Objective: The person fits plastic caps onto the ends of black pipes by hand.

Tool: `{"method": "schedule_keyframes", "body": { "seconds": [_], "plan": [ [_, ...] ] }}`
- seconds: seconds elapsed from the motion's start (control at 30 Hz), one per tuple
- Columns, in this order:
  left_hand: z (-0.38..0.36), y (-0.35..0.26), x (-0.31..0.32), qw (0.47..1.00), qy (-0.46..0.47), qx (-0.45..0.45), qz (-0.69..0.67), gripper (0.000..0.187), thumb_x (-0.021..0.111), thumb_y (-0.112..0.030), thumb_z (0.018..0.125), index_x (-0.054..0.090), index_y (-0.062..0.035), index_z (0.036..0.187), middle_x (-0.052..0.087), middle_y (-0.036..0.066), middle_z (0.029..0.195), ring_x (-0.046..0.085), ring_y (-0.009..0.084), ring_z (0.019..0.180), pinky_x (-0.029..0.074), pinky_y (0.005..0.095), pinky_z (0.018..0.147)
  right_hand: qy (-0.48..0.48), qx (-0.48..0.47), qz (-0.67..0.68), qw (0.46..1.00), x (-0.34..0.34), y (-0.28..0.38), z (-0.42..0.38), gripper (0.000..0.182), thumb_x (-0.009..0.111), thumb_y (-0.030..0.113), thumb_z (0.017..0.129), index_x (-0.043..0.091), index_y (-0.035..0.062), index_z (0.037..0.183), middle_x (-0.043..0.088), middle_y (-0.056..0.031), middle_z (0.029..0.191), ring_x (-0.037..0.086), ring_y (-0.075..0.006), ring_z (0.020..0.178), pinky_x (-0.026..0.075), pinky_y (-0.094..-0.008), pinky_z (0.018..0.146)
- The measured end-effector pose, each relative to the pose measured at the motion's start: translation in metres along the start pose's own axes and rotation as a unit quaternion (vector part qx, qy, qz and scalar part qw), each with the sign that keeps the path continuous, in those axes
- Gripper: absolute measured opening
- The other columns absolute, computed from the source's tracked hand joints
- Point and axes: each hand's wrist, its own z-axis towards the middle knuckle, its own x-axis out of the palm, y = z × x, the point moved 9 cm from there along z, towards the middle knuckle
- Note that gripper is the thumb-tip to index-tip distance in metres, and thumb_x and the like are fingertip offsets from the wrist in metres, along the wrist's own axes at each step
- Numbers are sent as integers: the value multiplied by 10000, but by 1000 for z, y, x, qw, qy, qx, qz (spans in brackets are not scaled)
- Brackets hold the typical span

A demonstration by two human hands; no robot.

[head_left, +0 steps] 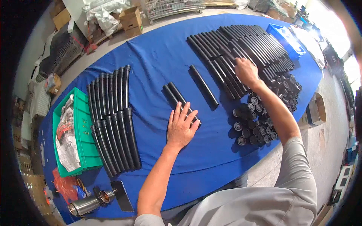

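Note:
My left hand (182, 127) lies with its fingers spread over the lower part of two black tubes (174, 89) at the middle of the blue cloth. Another black tube (204, 85) rests alone to their right. Over the large array of black tubes (215, 49) at the right, my right hand (246, 71) has its fingers drawn together around the end of a dark tube, which is partly blurred. Round black caps (260, 130) are heaped below that array, beneath my right forearm.
Two rows of capped black tubes (120, 132) lie at the left, beside a green crate (88, 139). A phone (122, 196) and a steel flask (86, 204) are near the front edge. A blue bin (284, 40) stands at the far right.

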Motion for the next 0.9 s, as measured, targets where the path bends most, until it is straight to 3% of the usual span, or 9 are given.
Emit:
{"method": "schedule_keyframes", "body": {
  "seconds": [0.37, 0.7, 0.77, 0.83, 0.87, 0.9],
  "plan": [
    [-5, 4, 2, 1000, -16, -3, -1, 389, 640, -393, 956, 669, -189, 1286, 468, 111, 1551, 330, 375, 1492, 294, 549, 1197, -16, 47, -86, 995, 26, -20, -13, 160, 572, 75, 896, 640, 22, 1030, 665, -161, 1075, 653, -333, 1072, 590, -451, 835],
    [-4, 2, 0, 1000, -22, -2, 1, 392, 644, -400, 951, 684, -186, 1277, 490, 114, 1537, 354, 374, 1481, 306, 540, 1191, -25, 61, -100, 993, 12, -33, -18, 178, 633, 161, 907, 668, 34, 1026, 611, -176, 1087, 640, -361, 1071, 580, -473, 831],
    [-4, 2, -1, 1000, -27, -1, 1, 392, 644, -402, 951, 689, -183, 1274, 500, 116, 1528, 361, 374, 1476, 310, 533, 1191, -61, 114, -26, 991, -13, -48, -24, 317, 680, 304, 918, 672, 20, 1059, 636, -205, 1097, 660, -402, 1018, 565, -501, 847],
    [-3, 2, -1, 999, -31, 4, -1, 389, 643, -402, 952, 697, -180, 1267, 513, 118, 1517, 369, 373, 1471, 313, 524, 1192, -93, 195, 142, 966, -4, -113, -18, 374, 682, 307, 913, 660, -1, 1125, 671, -228, 1046, 679, -423, 922, 565, -489, 829],
    [-3, 1, -3, 999, -37, 4, -4, 385, 640, -400, 953, 704, -175, 1259, 525, 121, 1504, 379, 373, 1465, 317, 513, 1191, -44, 324, 327, 886, 5, -140, -32, 406, 680, 298, 923, 641, -12, 1181, 692, -204, 929, 702, -392, 854, 572, -452, 777],
    [-3, 0, -3, 999, -36, 6, 1, 385, 633, -402, 960, 703, -172, 1260, 522, 119, 1507, 377, 371, 1466, 320, 509, 1190, -64, 383, 521, 760, 11, -144, -52, 431, 677, 278, 934, 607, -26, 1230, 666, -199, 990, 701, -376, 927, 585, -455, 762]
  ]
}}
